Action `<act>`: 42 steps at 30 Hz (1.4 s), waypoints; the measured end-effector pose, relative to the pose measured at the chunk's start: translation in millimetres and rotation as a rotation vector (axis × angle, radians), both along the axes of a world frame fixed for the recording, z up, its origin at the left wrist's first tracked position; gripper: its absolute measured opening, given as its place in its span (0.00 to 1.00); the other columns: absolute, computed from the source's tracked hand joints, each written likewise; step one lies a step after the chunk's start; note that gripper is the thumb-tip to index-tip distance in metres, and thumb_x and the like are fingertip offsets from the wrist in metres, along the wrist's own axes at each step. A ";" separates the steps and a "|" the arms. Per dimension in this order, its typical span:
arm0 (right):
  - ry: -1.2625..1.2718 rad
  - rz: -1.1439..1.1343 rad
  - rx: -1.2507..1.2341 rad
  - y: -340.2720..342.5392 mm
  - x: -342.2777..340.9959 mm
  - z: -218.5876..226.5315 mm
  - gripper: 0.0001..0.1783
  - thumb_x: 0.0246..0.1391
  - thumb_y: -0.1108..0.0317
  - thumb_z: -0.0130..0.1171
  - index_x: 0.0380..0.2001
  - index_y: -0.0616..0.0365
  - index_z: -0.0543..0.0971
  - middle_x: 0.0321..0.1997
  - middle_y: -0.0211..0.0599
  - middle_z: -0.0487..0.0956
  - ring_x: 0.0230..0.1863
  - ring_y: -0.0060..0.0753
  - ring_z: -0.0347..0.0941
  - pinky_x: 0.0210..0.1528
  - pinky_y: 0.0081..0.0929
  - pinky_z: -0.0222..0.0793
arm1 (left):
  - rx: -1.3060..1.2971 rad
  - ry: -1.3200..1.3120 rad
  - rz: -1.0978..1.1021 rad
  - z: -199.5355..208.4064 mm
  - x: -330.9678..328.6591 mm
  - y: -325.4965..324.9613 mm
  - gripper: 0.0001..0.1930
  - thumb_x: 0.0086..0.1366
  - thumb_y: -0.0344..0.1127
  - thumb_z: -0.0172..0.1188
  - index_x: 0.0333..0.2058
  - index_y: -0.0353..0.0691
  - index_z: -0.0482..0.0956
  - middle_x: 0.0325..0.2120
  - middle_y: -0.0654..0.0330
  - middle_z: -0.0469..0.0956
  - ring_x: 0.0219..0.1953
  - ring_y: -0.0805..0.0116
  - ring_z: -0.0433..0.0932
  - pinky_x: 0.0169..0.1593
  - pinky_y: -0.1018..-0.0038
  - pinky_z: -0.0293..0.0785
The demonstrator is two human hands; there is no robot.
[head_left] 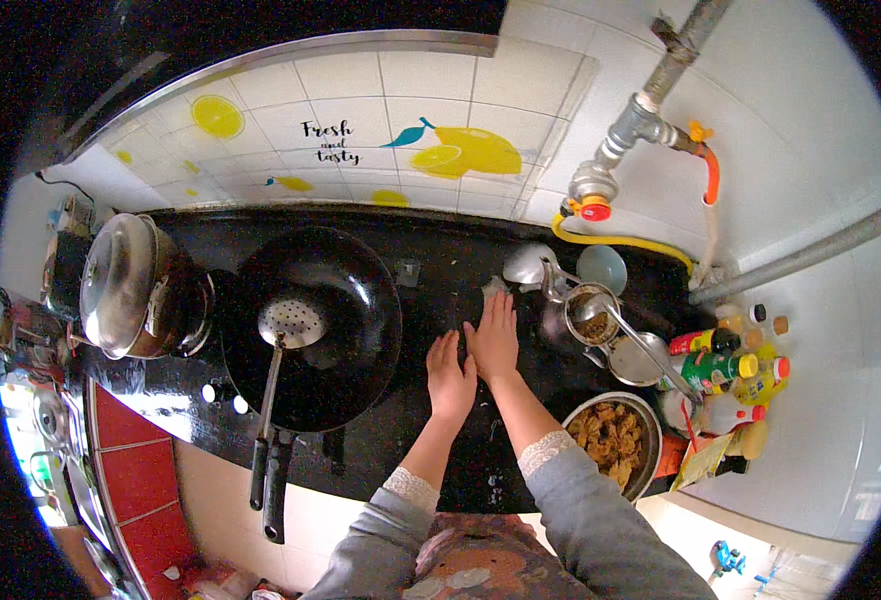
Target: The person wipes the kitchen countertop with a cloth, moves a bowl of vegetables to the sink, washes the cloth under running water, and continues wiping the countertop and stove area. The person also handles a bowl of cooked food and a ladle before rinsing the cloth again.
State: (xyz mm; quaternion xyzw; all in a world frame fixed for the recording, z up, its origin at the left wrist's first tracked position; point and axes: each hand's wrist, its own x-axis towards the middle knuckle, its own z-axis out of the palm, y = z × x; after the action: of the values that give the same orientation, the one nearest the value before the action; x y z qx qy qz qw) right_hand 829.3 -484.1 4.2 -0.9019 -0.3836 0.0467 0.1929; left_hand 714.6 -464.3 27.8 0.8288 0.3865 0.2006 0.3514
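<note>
My left hand [451, 378] is over the black countertop [430, 450] with its fingers stretched out and nothing in it. Just beside it, a little farther forward, my right hand [493, 336] lies flat with extended fingers. Its fingertips reach a small pale crumpled piece [495, 288], whose kind I cannot make out. To the left, a black wok [360, 310] sits on the stove, a perforated skimmer [292, 325] resting inside it. Right of my hands are metal containers [632, 358], one with a ladle [628, 328] in it. A metal bowl [570, 415] holds browned food pieces [615, 437].
A lidded pot [125, 285] stands at the far left. A pale blue bowl [601, 268] and a shiny metal ladle bowl [529, 264] are at the back right. Several sauce bottles [710, 371] crowd the right wall. Above runs a gas pipe [628, 135] with a yellow hose [625, 238].
</note>
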 end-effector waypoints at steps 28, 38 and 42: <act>-0.007 0.759 -0.128 -14.8 -40.1 19.8 0.29 0.54 0.73 0.48 0.61 0.49 0.68 0.71 0.30 0.59 0.72 0.42 0.51 0.71 0.53 0.44 | 0.142 -0.097 0.106 -9.4 -71.9 -14.4 0.26 0.58 0.26 0.56 0.57 0.34 0.67 0.55 0.48 0.69 0.59 0.45 0.64 0.64 0.56 0.59; 0.198 0.758 0.049 -83.6 -67.7 16.8 0.17 0.53 0.71 0.50 0.45 0.51 0.81 0.49 0.30 0.80 0.56 0.36 0.71 0.55 0.31 0.70 | 0.115 -0.114 0.084 -5.1 -105.0 -40.4 0.28 0.55 0.24 0.57 0.57 0.37 0.68 0.54 0.51 0.71 0.58 0.46 0.65 0.63 0.56 0.60; 0.301 0.454 0.290 -67.3 -54.2 28.1 0.17 0.43 0.80 0.59 0.38 0.53 0.84 0.40 0.35 0.83 0.44 0.40 0.77 0.47 0.32 0.75 | 0.103 -0.116 0.077 4.6 -106.8 -43.7 0.27 0.55 0.25 0.57 0.57 0.38 0.68 0.54 0.51 0.71 0.58 0.47 0.65 0.63 0.56 0.61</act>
State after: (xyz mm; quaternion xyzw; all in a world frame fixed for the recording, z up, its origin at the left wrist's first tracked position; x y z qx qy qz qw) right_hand 775.1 -551.5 32.3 -0.7393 -0.5449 0.1663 0.3589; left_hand 607.8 -507.9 32.4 0.8172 0.3864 0.2814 0.3220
